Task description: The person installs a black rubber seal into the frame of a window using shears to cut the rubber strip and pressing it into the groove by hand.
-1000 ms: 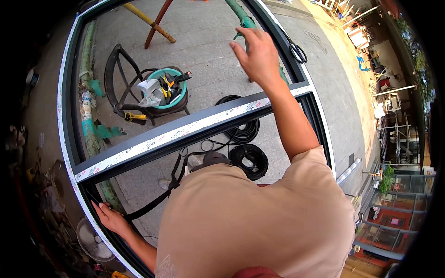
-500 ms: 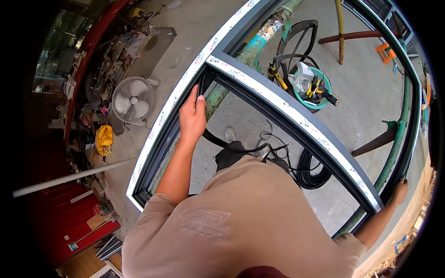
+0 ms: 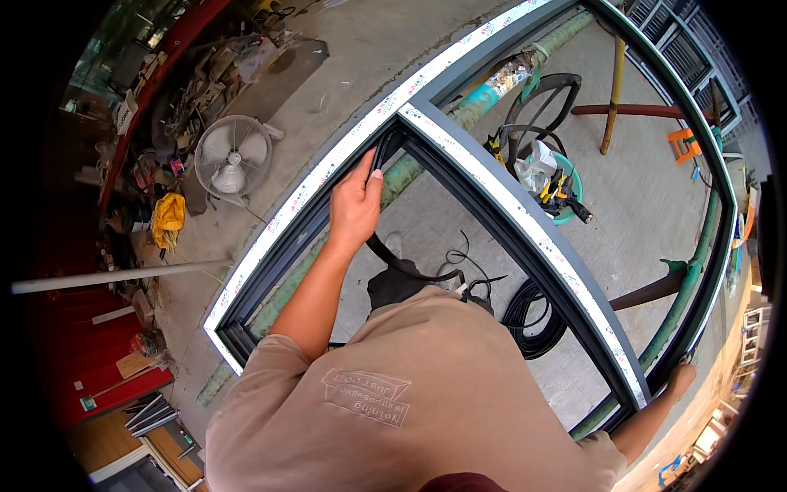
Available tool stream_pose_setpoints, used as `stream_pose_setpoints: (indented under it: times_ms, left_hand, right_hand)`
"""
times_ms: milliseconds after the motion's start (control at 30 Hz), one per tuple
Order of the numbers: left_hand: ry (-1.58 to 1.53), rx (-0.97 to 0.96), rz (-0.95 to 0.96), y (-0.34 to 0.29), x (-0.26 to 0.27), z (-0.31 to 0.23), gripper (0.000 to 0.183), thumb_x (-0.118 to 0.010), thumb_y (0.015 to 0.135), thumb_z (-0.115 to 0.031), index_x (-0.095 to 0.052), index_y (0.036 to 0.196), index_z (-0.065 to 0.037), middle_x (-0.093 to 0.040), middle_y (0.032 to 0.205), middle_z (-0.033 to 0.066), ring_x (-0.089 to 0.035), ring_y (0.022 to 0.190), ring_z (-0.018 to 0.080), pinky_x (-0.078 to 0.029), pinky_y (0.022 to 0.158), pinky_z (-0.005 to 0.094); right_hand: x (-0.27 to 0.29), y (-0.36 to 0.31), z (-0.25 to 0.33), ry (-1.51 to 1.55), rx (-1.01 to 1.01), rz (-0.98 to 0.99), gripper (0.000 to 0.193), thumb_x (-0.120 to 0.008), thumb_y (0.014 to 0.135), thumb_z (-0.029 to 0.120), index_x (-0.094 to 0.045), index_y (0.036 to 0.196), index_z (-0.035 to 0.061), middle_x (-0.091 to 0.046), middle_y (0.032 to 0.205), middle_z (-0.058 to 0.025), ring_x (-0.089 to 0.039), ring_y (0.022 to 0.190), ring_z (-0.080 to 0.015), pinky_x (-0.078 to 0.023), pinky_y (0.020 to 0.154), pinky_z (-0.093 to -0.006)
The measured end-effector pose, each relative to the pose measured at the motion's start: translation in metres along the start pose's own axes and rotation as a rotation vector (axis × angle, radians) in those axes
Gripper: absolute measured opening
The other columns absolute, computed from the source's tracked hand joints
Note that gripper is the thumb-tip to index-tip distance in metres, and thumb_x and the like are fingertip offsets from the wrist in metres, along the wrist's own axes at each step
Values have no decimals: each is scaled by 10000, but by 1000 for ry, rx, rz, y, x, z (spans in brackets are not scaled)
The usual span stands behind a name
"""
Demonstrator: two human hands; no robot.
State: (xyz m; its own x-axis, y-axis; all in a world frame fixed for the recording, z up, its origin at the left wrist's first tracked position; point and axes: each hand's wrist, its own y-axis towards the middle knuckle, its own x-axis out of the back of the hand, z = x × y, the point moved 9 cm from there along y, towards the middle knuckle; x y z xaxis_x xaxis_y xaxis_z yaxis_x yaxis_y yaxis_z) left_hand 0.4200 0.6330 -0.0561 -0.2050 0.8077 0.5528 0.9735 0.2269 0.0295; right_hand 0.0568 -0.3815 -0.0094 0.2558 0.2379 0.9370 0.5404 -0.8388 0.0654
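Observation:
A large dark window frame [image 3: 291, 207] with white printed protective film lies across green pipes in front of me. My left hand [image 3: 355, 209] is closed on a black rubber strip [image 3: 393, 256] by the inner corner, where the crossbar [image 3: 525, 213] meets the left rail. Its fingertips press into the dark groove there. From that hand the strip hangs down and runs past my legs. At the far right, my right hand [image 3: 680, 380] is closed around the frame's outer rail; its fingers are partly hidden. A coil of black strip [image 3: 533, 324] lies on the floor beneath the frame opening.
Green support pipes [image 3: 488, 102] run under the frame. Beyond the crossbar stands a turquoise bucket [image 3: 578, 176] of tools. On the left are a standing fan [image 3: 234, 156], a yellow bag [image 3: 169, 220] and a long pale pole [image 3: 123, 275]. An orange stool [image 3: 683, 146] stands far right.
My view has shifted, so the frame and floor objects appear moved. My left hand is still at the same corner with the strip, and my right hand still at the right rail.

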Motion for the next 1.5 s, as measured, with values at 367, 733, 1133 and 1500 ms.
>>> stream_pose_setpoints:
  times_ms: [367,733,1133,1500]
  left_hand:
    - [44,-15,16,0,-1,-5,503,-634,1140,-276,-656,1589,-50,-783,1108,250,-767,955,378,-575,912,427]
    - [-164,152,-83,-3,-12,-12,478,-661,1113,-212,-665,1540,4,-777,1135,240,-781,941,364,-600,896,483]
    - [145,-167,-402,-1,-9,-38,366,-761,1065,-209,-689,1348,11,-811,1124,228,-797,1029,387,-604,917,461]
    - [253,-109,-634,7,-15,-49,333,-855,1002,-329,-671,1051,-56,-781,850,155,-750,728,408,-574,698,490]
  right_hand:
    - [99,-62,60,561,-57,-371,649,-684,1127,533,-708,1386,-61,-793,1252,-242,-757,1130,-406,-602,966,-502]
    - [218,-325,377,1800,565,431,428,-881,993,186,-676,1312,-12,-585,976,23,-524,823,-65,-406,701,-219]
    - [269,-345,459,1455,821,95,431,-938,775,11,-715,1142,-14,-584,959,-31,-472,809,-152,-410,720,-301]
    - [242,-337,477,1430,898,66,398,-927,808,16,-712,1142,-7,-596,973,-35,-524,794,-124,-441,699,-270]
